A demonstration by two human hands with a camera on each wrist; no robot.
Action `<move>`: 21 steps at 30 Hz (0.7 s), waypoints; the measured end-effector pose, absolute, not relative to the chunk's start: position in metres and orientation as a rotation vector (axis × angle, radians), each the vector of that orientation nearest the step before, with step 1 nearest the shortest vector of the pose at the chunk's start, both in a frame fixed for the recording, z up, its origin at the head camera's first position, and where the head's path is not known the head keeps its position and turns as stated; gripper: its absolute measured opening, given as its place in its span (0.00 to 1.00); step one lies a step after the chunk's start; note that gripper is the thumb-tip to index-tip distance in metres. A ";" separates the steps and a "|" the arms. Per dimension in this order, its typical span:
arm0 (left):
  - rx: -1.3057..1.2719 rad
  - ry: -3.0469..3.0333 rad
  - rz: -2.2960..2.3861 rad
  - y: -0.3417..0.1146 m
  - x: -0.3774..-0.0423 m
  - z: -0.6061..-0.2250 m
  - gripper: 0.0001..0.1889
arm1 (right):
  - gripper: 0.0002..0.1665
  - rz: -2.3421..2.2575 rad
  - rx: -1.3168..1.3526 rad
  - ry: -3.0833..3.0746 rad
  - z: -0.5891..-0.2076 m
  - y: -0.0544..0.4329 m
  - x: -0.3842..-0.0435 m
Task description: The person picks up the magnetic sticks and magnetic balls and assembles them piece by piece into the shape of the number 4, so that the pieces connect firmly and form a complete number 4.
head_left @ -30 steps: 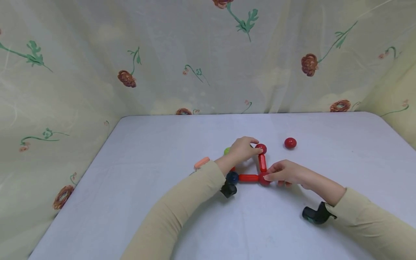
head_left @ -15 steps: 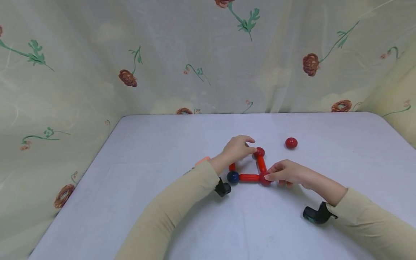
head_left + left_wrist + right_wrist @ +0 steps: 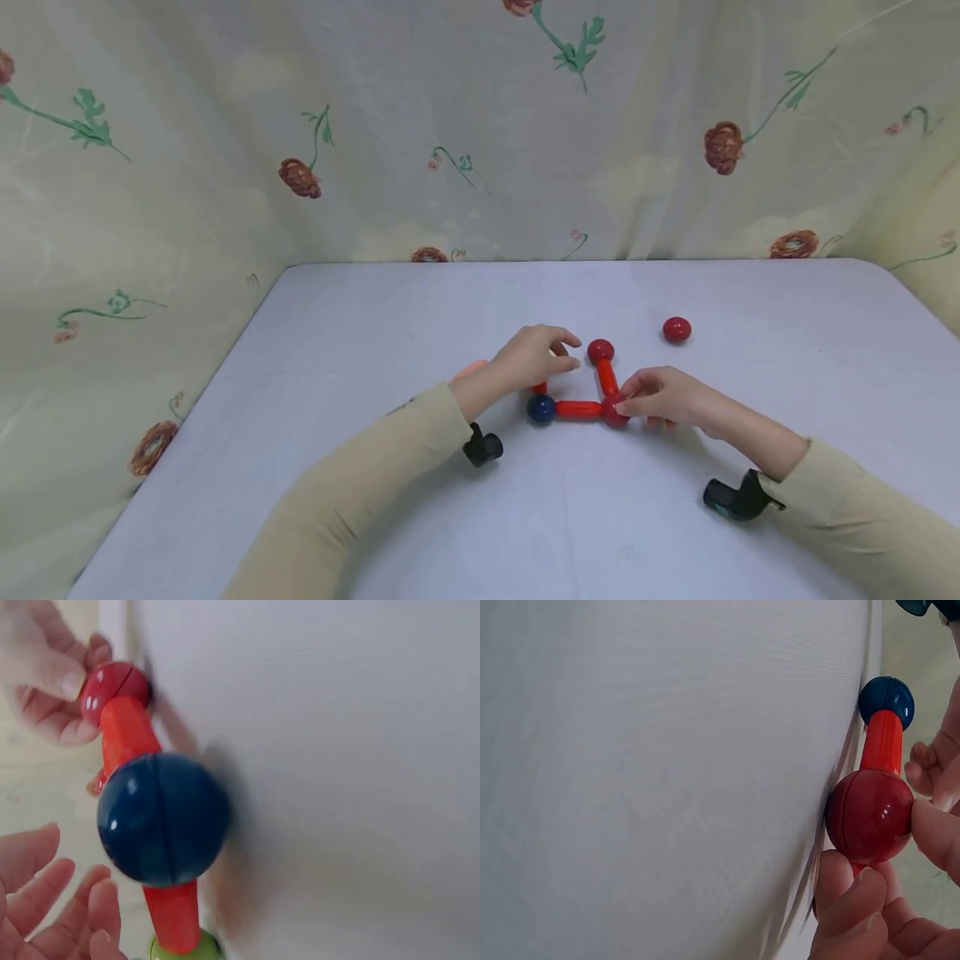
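Observation:
My right hand (image 3: 663, 396) pinches a red ball (image 3: 870, 817) at the corner of a ball-and-stick building toy. From that ball one red stick (image 3: 578, 410) runs left to a dark blue ball (image 3: 541, 408). Another red stick (image 3: 607, 379) leads away to a far red ball (image 3: 600, 351). In the left wrist view, a third red stick (image 3: 174, 919) joins the blue ball to a green ball (image 3: 184, 949), which the left hand hides from the head view. Just left of the far red ball, my left hand (image 3: 528, 358) hovers with relaxed fingers, holding nothing.
A loose red ball (image 3: 677, 330) lies toward the back right of the white table (image 3: 360, 333). Behind the left wrist, a salmon-coloured stick (image 3: 469, 368) shows in part. Flowered cloth (image 3: 525, 167) hangs along the table's far edge.
My left hand has let go of the far red ball and drawn back to the left. The right hand keeps its hold on the corner ball.

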State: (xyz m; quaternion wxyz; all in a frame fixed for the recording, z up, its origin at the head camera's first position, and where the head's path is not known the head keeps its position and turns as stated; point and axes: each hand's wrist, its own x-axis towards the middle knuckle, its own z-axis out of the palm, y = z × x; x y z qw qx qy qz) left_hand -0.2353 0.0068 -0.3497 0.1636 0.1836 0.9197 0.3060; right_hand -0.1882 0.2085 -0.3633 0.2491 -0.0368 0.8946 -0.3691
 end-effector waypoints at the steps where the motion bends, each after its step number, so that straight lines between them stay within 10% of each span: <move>1: 0.552 2.614 0.861 0.006 -0.233 -0.350 0.18 | 0.23 -1.014 -0.108 2.439 -0.363 0.209 -0.188; 21: 0.868 2.571 0.604 0.021 -0.209 -0.360 0.21 | 0.22 -1.073 -0.194 2.407 -0.362 0.218 -0.188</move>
